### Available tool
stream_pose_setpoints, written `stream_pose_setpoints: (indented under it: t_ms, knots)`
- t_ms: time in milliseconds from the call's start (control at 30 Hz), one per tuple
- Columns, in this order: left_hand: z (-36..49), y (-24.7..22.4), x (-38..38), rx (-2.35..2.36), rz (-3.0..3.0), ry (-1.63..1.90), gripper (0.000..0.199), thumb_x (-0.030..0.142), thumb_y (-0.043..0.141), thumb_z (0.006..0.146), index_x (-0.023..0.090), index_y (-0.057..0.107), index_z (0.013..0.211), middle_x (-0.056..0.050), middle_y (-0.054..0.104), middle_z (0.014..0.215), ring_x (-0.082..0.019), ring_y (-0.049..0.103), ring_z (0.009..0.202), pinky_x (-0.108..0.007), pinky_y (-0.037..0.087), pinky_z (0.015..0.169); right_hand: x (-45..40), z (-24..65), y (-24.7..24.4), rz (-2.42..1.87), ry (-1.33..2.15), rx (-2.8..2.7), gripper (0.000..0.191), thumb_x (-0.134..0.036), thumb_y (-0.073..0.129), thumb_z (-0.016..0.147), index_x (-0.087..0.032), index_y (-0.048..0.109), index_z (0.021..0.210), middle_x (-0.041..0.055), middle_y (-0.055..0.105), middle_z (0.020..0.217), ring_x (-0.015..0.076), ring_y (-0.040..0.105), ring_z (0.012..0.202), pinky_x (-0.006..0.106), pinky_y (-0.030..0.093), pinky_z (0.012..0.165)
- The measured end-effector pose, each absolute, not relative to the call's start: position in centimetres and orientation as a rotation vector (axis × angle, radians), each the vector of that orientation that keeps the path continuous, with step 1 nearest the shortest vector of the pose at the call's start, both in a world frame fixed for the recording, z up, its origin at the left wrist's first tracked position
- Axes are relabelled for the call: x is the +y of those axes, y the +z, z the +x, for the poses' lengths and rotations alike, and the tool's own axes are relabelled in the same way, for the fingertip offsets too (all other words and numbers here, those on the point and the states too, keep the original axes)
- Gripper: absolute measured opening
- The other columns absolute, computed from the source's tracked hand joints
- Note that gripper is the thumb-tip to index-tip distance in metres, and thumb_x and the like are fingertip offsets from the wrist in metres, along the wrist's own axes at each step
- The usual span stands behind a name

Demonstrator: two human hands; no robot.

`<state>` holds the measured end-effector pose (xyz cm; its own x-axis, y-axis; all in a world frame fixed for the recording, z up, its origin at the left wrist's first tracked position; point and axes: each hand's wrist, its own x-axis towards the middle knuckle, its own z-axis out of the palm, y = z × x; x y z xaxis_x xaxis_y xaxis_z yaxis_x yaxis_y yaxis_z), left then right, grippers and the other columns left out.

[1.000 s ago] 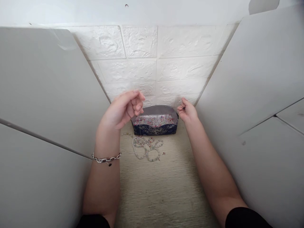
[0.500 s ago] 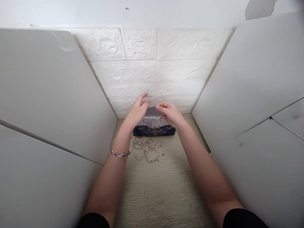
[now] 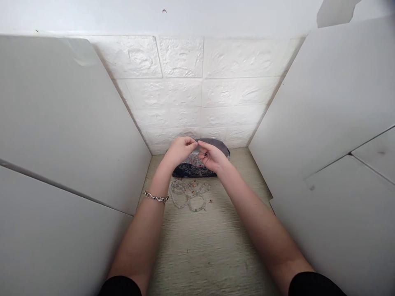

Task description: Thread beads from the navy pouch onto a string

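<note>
- Head view: both hands meet just above the case, which sits at the centre of the picture, against the wall, on the worktop.
- Left hand, in from seven o'clock: fingers bent, thumb and forefinger nearly closed; whether a thread is pinched there, I cannot tell.
- Right hand, in from five o'clock: half curled, forefinger reaching the left fingertips, a small dark thing by the other fingers; what it is, or how firmly held, is unclear.
- And the beads! Strings looped just below the case, at six o'clock from the hands, a tiny loose piece at their four o'clock.
- Handling, my call: beads light, limp, slippery, their string perhaps fragile; pinch an end. The case looks light and fairly stiff; grip its two ends.
- Labels? Patterned front on the case, no brand or writing readable.
</note>
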<state>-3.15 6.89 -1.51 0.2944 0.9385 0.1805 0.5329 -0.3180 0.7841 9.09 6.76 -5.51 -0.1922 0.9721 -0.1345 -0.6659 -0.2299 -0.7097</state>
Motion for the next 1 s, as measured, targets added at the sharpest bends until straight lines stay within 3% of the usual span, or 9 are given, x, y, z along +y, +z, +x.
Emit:
stream_pose_setpoints:
  t_ms: [100, 167, 267, 367, 600, 1000]
  knots:
    - [-3.3, -1.9, 7.2, 1.338, 1.988, 0.893, 0.019, 0.03, 0.048, 0.068, 0.016, 0.059, 0.063, 0.001, 0.051, 0.056, -0.008, 0.039, 0.051, -0.02, 0.028, 0.047, 6.9, 8.4, -6.1, -0.663, 1.772, -0.302, 0.008, -0.008, 0.043, 0.071, -0.014, 0.046, 0.067, -0.0034, 0.04, 0.053, 0.0036, 0.04, 0.045, 0.013, 0.04, 0.044]
    - [-3.4, -1.9, 7.4, 1.346, 1.987, 0.903, 0.018, 0.029, 0.048, 0.069, 0.016, 0.058, 0.062, 0.001, 0.051, 0.056, -0.008, 0.039, 0.05, -0.02, 0.028, 0.046, 6.9, 8.3, -6.1, -0.663, 1.787, -0.182, 0.018, 0.0, 0.035, 0.069, -0.013, 0.046, 0.074, 0.0013, 0.048, 0.063, 0.0063, 0.051, 0.058, 0.016, 0.048, 0.055]
    - [-3.8, -1.9, 7.4, 1.338, 1.98, 0.903, 0.019, 0.031, 0.048, 0.07, 0.016, 0.057, 0.062, 0.001, 0.05, 0.055, -0.008, 0.038, 0.049, -0.02, 0.028, 0.046, 6.9, 8.5, -6.0, -0.644, 1.798, -0.14, 0.032, 0.007, 0.029, 0.066, -0.013, 0.045, 0.085, 0.0064, 0.052, 0.079, 0.0093, 0.056, 0.076, 0.019, 0.051, 0.065]
    - [-4.0, -1.9, 7.5, 1.346, 1.982, 0.886, 0.02, 0.033, 0.046, 0.071, 0.016, 0.057, 0.066, 0.001, 0.05, 0.057, -0.007, 0.038, 0.049, -0.02, 0.029, 0.046, 7.0, 8.7, -5.7, -0.608, 1.781, -0.178, 0.03, 0.006, 0.03, 0.072, -0.013, 0.044, 0.09, 0.0073, 0.053, 0.086, 0.01, 0.056, 0.084, 0.018, 0.052, 0.067]
    - [-3.9, -1.5, 7.1, 1.353, 2.028, 0.842, 0.023, 0.034, 0.044, 0.072, 0.015, 0.057, 0.069, 0.001, 0.051, 0.061, -0.007, 0.039, 0.052, -0.021, 0.031, 0.05, 6.9, 8.5, -5.7, -0.634, 1.719, -0.208, 0.015, -0.005, 0.032, 0.082, -0.011, 0.045, 0.085, 0.0077, 0.057, 0.081, 0.0101, 0.059, 0.075, 0.018, 0.052, 0.065]
    - [-3.1, -1.4, 6.7, 1.342, 2.18, 0.746, 0.026, 0.031, 0.04, 0.074, 0.014, 0.059, 0.073, 0.0, 0.055, 0.065, -0.009, 0.043, 0.057, -0.022, 0.034, 0.054, 7.0, 8.3, -5.4, -0.615, 1.641, -0.138, 0.013, -0.015, 0.034, 0.086, -0.012, 0.045, 0.078, 0.0053, 0.06, 0.07, 0.0082, 0.06, 0.065, 0.014, 0.051, 0.06]
